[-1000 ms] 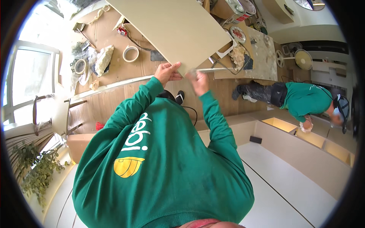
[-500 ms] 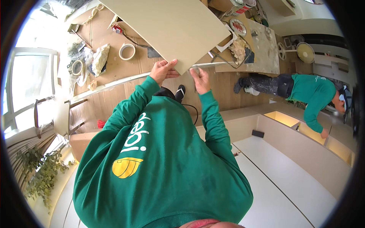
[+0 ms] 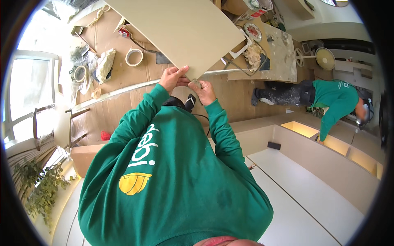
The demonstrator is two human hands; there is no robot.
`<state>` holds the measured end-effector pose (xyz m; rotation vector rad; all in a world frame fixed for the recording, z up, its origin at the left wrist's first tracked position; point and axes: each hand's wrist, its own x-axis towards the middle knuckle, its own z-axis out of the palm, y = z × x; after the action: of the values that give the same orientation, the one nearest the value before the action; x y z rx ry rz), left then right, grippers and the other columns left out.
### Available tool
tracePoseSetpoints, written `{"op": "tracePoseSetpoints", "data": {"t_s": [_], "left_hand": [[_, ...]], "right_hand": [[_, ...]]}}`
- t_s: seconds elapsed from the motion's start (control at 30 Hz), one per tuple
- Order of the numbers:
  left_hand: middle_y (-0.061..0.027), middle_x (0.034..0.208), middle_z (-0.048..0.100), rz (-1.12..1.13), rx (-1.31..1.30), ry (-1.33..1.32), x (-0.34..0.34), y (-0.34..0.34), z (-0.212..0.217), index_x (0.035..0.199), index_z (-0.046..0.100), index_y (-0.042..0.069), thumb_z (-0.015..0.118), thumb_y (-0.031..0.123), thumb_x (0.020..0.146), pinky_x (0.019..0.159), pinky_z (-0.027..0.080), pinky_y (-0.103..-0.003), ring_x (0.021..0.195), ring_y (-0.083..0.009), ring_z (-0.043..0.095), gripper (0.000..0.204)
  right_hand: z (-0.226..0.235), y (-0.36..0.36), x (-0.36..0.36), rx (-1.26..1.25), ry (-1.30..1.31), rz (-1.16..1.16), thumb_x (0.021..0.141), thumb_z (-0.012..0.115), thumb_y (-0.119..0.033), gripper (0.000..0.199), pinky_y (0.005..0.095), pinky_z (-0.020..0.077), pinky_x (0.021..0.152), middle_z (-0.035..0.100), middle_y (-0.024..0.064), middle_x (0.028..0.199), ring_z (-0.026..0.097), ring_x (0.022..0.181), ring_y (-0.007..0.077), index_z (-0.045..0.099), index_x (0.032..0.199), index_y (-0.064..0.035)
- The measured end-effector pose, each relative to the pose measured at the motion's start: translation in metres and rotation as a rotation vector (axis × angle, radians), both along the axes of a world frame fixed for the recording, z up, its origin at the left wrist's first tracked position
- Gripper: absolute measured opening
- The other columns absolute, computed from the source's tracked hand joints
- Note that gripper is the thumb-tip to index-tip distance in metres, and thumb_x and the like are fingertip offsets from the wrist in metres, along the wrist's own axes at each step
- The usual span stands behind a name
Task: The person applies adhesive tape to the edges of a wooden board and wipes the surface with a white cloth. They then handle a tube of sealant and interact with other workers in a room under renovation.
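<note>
Our left hand pinches the board near its corner; our right hand pinches a small grey piece at the tip

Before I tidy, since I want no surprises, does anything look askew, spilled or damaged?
The large flat beige board sits askew over the brown cardboard-covered table, its corner jutting past the front edge, near the left hand and right hand. At right, the tan worktop is blotched with pale stains, perhaps old spills.
</note>
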<state>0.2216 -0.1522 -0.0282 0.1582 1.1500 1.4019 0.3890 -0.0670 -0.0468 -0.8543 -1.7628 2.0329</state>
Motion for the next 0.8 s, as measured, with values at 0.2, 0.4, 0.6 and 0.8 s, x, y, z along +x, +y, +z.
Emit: {"op": "tracePoseSetpoints", "data": {"t_s": [0.2, 0.4, 0.6, 0.8], "left_hand": [[-0.0087, 0.089, 0.067, 0.006, -0.029, 0.009, -0.001, 0.001, -0.002, 0.096, 0.059, 0.0, 0.066, 0.034, 0.093, 0.076, 0.061, -0.034, 0.076, -0.0179, 0.069, 0.035], [-0.0122, 0.089, 0.066, 0.013, -0.031, -0.001, 0.001, -0.003, 0.003, 0.101, 0.059, -0.004, 0.068, 0.034, 0.092, 0.077, 0.061, -0.036, 0.08, -0.0217, 0.07, 0.041], [-0.0136, 0.091, 0.066, 0.018, -0.084, 0.014, 0.003, 0.001, 0.007, 0.1, 0.057, -0.005, 0.066, 0.034, 0.094, 0.077, 0.06, -0.036, 0.079, -0.0214, 0.069, 0.04], [-0.0068, 0.085, 0.062, 0.2, -0.155, 0.155, 0.023, -0.008, 0.006, 0.098, 0.059, 0.001, 0.065, 0.035, 0.094, 0.07, 0.058, -0.03, 0.072, -0.0143, 0.066, 0.036]], "right_hand": [[-0.01, 0.018, 0.001, -0.008, -0.002, -0.15, 0.088, 0.075, -0.03, 0.035, 0.0243, 0.0485, 0.073, 0.07, 0.0007, 0.092, 0.058, 0.08, 0.0056, 0.072, 0.101, 0.0019], [-0.016, 0.095, 0.004, 0.16, -0.092, -0.367, 0.088, 0.075, -0.034, 0.038, 0.0244, 0.0472, 0.071, 0.07, 0.0008, 0.092, 0.058, 0.077, 0.0063, 0.072, 0.1, 0.0012], [-0.026, 0.224, 0.006, 0.203, 0.022, -0.519, 0.086, 0.075, -0.041, 0.044, 0.0257, 0.0471, 0.079, 0.071, 0.004, 0.095, 0.06, 0.085, 0.009, 0.072, 0.098, 0.0018], [0.004, 0.328, 0.022, 0.438, -0.385, -0.98, 0.088, 0.07, -0.045, 0.061, 0.0354, 0.048, 0.089, 0.067, 0.0166, 0.112, 0.062, 0.1, 0.0206, 0.064, 0.114, 0.0101]]}}
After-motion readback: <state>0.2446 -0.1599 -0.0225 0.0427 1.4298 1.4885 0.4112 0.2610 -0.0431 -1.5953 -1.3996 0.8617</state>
